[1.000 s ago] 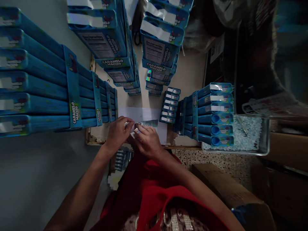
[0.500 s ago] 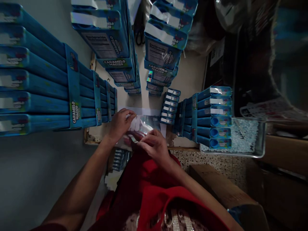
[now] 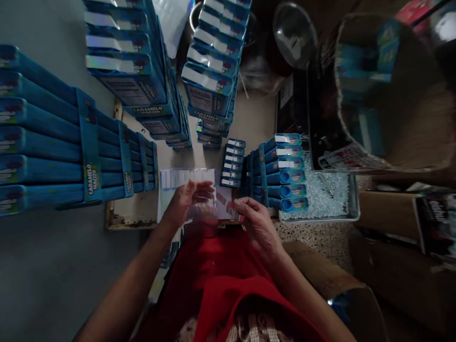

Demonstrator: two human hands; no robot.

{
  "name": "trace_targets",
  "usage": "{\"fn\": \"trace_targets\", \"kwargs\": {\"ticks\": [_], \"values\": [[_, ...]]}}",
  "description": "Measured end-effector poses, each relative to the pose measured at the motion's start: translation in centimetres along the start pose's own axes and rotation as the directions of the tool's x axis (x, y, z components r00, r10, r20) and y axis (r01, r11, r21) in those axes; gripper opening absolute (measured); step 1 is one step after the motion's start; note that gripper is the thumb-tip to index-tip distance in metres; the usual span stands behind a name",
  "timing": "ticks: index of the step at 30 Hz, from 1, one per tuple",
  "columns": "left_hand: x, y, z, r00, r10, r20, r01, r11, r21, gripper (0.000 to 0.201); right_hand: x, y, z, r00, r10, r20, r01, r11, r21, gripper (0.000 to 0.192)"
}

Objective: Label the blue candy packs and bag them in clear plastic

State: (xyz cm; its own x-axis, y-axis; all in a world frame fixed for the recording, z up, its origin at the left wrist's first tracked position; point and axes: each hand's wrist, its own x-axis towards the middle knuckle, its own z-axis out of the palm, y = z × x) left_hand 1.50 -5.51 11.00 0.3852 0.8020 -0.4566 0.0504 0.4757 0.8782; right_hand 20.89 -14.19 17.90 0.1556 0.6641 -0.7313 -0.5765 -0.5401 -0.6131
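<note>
Since a moment ago my hands have drawn apart; my left hand (image 3: pixel 185 202) now holds a clear plastic wrapper (image 3: pixel 204 209) just above the white sheet (image 3: pixel 185 178) at the table (image 3: pixel 123 219) edge; my right hand (image 3: pixel 254 219) pinches a small reddish piece (image 3: pixel 231 205) between fingertips, just beside the wrapper; blue candy boxes (image 3: pixel 281 176) stand stacked near it.

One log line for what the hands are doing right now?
left hand: holds clear plastic sleeve | right hand: pinches small tab | beside: blue cardboard boxes
</note>
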Motion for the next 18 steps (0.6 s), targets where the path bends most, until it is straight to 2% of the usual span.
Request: {"fn": "trace_targets", "kwargs": {"ticks": [2, 5, 9, 12, 15, 18], "values": [[-0.8, 0.6, 2.2, 0.985, -0.095, 0.141, 0.119, 0.977, -0.177, 0.065, -0.8, -0.9, -0.5, 1.0, 0.006, -0.023, -0.005, 1.0, 0.011, 0.031], [-0.9, 1.8, 4.3, 0.972, -0.188, 0.142, 0.21, 0.965, -0.159, 0.044, -1.9, -1.8, -1.3, 0.999, -0.012, -0.031, 0.012, 1.0, -0.002, 0.033], [-0.9, 3.6, 6.5, 0.972, -0.195, 0.132, 0.212, 0.968, -0.131, 0.031, -3.6, -3.3, -3.2, 0.991, -0.079, -0.112, 0.065, 0.99, -0.124, 0.035], [-1.2, 5.2, 9.2, 0.974, -0.171, 0.151, 0.189, 0.975, -0.117, 0.027, -4.9, -5.9, -5.2, 0.976, -0.15, -0.161, 0.096, 0.95, -0.298, 0.033], [-0.9, 6.2, 12.7, 0.983, -0.146, 0.114, 0.162, 0.977, -0.14, 0.025, -5.0, -9.4, -7.0, 0.918, -0.353, -0.183, 0.199, 0.806, -0.558, 0.028], [0.5, 6.1, 15.5, 0.993, -0.116, 0.013, 0.117, 0.98, -0.158, 0.026, -2.8, -12.1, -8.2, 0.843, -0.519, -0.145, 0.247, 0.611, -0.752, 0.023]]}}
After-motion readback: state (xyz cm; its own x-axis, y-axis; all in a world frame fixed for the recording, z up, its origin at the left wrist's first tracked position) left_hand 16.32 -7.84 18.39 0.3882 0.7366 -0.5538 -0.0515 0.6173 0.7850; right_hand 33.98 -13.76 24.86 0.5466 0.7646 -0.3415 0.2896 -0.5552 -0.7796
